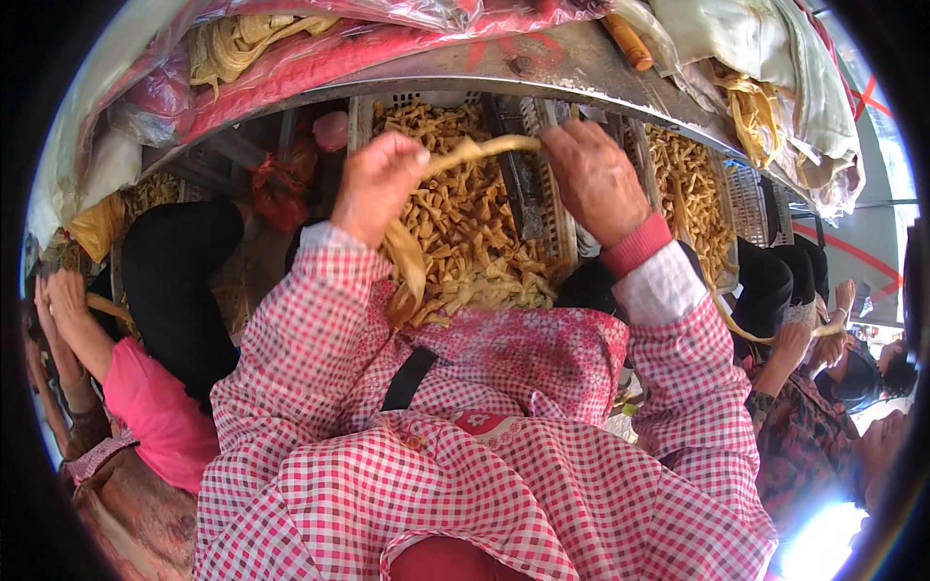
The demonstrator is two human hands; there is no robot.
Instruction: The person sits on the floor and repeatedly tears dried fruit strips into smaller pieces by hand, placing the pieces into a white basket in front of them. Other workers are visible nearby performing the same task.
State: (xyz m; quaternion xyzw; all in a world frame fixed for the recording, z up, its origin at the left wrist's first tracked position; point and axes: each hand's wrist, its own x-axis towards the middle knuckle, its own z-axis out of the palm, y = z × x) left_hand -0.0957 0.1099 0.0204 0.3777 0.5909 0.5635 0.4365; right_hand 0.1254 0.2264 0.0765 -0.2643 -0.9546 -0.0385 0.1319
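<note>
A long tan strip, apparently tofu skin (501, 145), stretches between my two hands above a crate. My left hand (379, 187) pinches one part, and a wider tail of the strip hangs below that hand. The other end is in my right hand (599, 181), whose fingertips are hidden behind its back. A small knot-like bump shows on the strip near my left fingers. Under my hands, a pale plastic crate (550, 189) holds a heap of small knotted tofu-skin pieces (458, 225). A red floral apron (523, 341) meets the crate's near side.
Beyond the crate runs a worktop edge (465, 78) with pink plastic sheeting (290, 80) and a wooden handle (626, 42). A dark bar (513, 171) lies along the crate. Another heaped crate (690, 196) stands right. Co-workers' hands (67, 294) (790, 341) hold strips at both sides.
</note>
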